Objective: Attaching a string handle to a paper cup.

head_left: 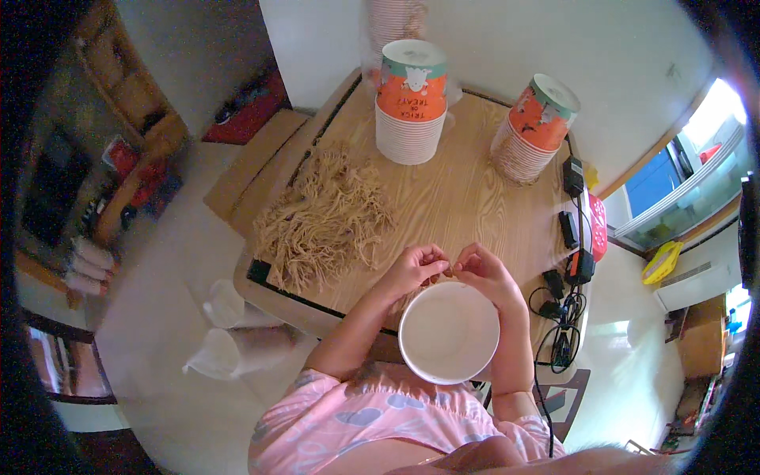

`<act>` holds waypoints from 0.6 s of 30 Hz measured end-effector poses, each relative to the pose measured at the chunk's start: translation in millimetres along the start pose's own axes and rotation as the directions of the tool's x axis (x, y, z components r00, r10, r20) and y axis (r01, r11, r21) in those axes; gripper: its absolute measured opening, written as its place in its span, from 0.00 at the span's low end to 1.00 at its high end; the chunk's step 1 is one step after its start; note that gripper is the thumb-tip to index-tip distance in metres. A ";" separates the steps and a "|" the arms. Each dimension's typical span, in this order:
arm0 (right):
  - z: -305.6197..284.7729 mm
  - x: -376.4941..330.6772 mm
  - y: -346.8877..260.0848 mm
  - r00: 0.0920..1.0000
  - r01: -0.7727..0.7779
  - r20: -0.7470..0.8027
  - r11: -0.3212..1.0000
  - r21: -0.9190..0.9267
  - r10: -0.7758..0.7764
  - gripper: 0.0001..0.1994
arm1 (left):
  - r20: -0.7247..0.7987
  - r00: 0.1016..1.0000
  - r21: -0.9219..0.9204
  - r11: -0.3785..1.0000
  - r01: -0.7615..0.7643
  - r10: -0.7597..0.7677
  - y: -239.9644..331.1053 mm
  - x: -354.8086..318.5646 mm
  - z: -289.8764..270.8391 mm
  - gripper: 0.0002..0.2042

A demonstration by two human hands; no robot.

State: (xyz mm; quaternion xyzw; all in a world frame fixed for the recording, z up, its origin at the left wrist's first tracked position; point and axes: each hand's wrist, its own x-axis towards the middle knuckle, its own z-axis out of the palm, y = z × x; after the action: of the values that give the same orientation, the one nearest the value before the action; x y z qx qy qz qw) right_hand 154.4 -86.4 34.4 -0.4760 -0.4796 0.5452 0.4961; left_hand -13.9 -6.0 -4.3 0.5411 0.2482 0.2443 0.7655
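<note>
Several nested buckets [410, 111] stand upended beyond the white bucket [449, 332], whose pale inside I see; by its rim, left hand [416, 267] and right hand [485, 275] pinch what seems cord [448, 272].

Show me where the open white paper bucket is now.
The open white paper bucket is low in the head view, right of centre, below the left hand and right hand, by the near edge of the table.

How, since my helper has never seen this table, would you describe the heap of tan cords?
Find the wood-grain table in front of the person. On its left, left of the person's left hand, lies the heap of tan cords. Its pale, shaggy strands set it apart from the stacked tubs beyond and the black cables at right.
</note>
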 end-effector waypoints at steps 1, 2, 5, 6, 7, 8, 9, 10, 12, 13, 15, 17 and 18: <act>-2.6 -3.3 1.2 0.999 -0.028 -0.033 1.000 0.015 0.028 0.07 | -0.007 1.000 -0.004 1.000 -0.007 0.007 -1.1 -0.2 0.6 0.04; -4.1 -5.4 2.3 0.996 -0.055 -0.065 0.998 0.031 0.057 0.08 | -0.014 1.000 -0.009 1.000 -0.015 0.015 -2.3 -0.4 1.0 0.04; -4.5 -8.3 5.3 0.992 -0.069 -0.108 0.997 0.017 0.071 0.08 | -0.016 0.999 0.040 0.999 -0.031 0.032 -8.1 1.0 0.9 0.04; -5.2 -8.0 5.7 0.992 -0.072 -0.104 0.997 0.014 0.073 0.08 | -0.021 0.999 0.037 0.999 -0.032 0.033 -8.8 1.6 0.6 0.04; -6.3 -7.5 5.8 0.992 -0.089 -0.087 0.995 0.036 0.091 0.09 | -0.015 0.999 0.005 0.999 -0.044 0.044 -9.4 2.3 0.6 0.06; -6.8 -7.0 6.0 0.992 -0.105 -0.070 0.993 0.057 0.109 0.10 | -0.010 0.998 -0.026 0.998 -0.057 0.056 -9.8 2.5 0.6 0.07; -8.4 -7.1 7.6 0.991 -0.107 -0.070 0.993 0.054 0.110 0.10 | -0.010 0.998 -0.030 0.998 -0.058 0.057 -5.4 1.4 4.4 0.07; -10.1 -7.2 10.5 0.993 -0.087 -0.071 0.994 0.064 0.091 0.09 | -0.014 0.997 -0.006 0.997 -0.072 0.072 1.4 -1.6 9.7 0.09; -10.2 -6.2 11.5 0.995 -0.069 -0.067 0.995 0.072 0.073 0.09 | -0.024 0.996 0.015 0.996 -0.089 0.089 2.9 -1.7 11.6 0.11; -7.9 -5.6 10.5 0.993 -0.077 -0.082 0.994 0.077 0.083 0.09 | 0.026 0.995 0.015 0.995 -0.095 0.095 -1.4 0.8 8.9 0.11; -5.0 -4.6 7.8 0.991 -0.088 -0.095 0.993 0.081 0.096 0.08 | 0.073 0.992 0.014 0.995 -0.101 0.100 -4.4 3.7 4.8 0.12; -3.3 -3.2 4.5 0.990 -0.091 -0.111 0.996 -0.018 0.089 0.08 | 0.081 0.995 0.020 0.998 -0.055 0.053 -4.6 6.0 1.2 0.10; -1.1 -2.3 3.0 0.990 -0.093 -0.109 0.996 -0.020 0.090 0.08 | 0.080 0.995 0.017 0.998 -0.057 0.055 -6.5 8.0 -1.2 0.10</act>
State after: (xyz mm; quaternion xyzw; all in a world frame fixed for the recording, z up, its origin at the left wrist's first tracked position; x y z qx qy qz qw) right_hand 155.3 -88.8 31.4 -0.5324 -0.4368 0.5347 0.4898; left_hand -7.9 -1.9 -11.7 0.5644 0.2049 0.2416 0.7623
